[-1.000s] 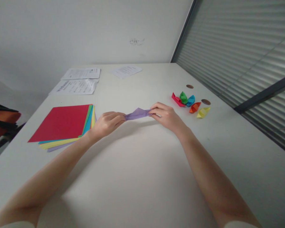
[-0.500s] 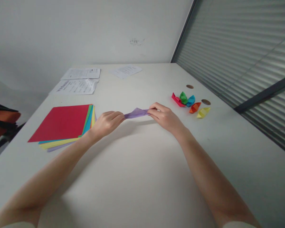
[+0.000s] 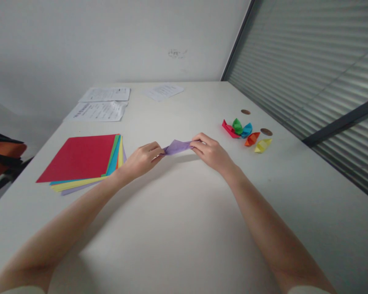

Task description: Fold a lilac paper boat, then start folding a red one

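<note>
A folded purple paper stretches between my two hands just above the white table. My left hand pinches its left end with closed fingers. My right hand pinches its right end, fingers curled together. Several small folded paper boats lie to the right: red, green, blue, orange and yellow.
A fanned stack of coloured paper sheets, red on top, lies at the left. Printed white pages rest at the far side. Two brown discs sit near the boats. Window blinds run along the right; an orange chair stands left.
Both hands have drawn slightly closer together, and the purple paper between them looks shorter and a little more raised. Nothing else has moved.
</note>
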`<action>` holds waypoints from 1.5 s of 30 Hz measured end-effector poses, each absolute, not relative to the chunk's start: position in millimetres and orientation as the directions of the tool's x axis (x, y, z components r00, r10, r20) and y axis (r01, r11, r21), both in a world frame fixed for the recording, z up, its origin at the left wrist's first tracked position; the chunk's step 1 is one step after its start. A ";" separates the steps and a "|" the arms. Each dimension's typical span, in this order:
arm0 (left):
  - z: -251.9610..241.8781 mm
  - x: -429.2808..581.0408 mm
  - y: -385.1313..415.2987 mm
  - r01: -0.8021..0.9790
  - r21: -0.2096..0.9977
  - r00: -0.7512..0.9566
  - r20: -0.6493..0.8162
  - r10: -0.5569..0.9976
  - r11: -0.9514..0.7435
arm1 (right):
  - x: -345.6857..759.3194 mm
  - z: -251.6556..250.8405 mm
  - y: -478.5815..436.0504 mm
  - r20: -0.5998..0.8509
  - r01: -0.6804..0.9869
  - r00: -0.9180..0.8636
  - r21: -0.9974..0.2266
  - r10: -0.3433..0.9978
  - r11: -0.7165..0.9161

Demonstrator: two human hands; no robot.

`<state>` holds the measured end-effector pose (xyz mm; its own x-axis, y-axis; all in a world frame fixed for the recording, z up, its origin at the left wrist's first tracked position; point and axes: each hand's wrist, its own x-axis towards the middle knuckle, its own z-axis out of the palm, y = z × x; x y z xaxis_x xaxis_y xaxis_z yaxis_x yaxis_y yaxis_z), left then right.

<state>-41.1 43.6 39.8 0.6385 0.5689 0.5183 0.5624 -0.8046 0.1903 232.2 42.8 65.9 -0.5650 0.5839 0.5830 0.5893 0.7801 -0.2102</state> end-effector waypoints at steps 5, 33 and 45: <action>38.0 -39.9 45.0 0.507 0.290 0.589 0.571 0.572 -0.812 | 232.8 62.2 44.1 0.616 0.542 -0.532 -0.279 0.581 0.793; 58.2 -38.9 39.8 0.380 0.765 0.348 0.402 0.847 -0.519 | 232.8 63.9 47.0 0.357 0.311 -0.361 -0.825 0.862 0.472; 60.8 -29.9 36.6 0.088 0.922 0.197 0.356 0.914 -0.378 | 222.4 62.4 46.3 0.311 0.033 -0.185 -0.946 0.932 0.323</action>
